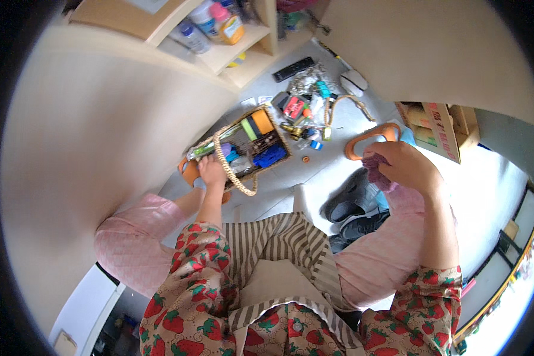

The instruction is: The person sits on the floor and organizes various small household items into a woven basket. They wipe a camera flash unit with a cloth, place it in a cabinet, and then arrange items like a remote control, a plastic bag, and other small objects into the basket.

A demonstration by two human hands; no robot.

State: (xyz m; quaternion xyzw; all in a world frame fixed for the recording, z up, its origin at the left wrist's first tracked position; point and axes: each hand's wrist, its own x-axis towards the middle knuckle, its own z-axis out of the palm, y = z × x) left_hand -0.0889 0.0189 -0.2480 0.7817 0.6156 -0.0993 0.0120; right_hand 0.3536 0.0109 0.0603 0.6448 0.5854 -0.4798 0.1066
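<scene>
My left hand (211, 171) reaches into the near left corner of a woven basket (279, 129) on the floor. Its fingertips are partly hidden among the contents, so any hold there is unclear. The basket's braided handle (224, 160) leans over beside this hand. Inside lie a blue bundle (270, 155), an orange item (262, 122), a light green strip (250, 129) and a clear plastic packet (240, 164). Over my right knee, my right hand (407, 167) grips a crumpled purple cloth (376, 168).
Beyond the basket, loose things cover the floor: a black remote control (293, 69), a red packet (293, 107), brass-coloured pieces (292, 131) and a rope loop (349, 99). Dark shoes (349, 196) stand near my right leg. A wooden shelf (238, 51) with bottles is at upper left.
</scene>
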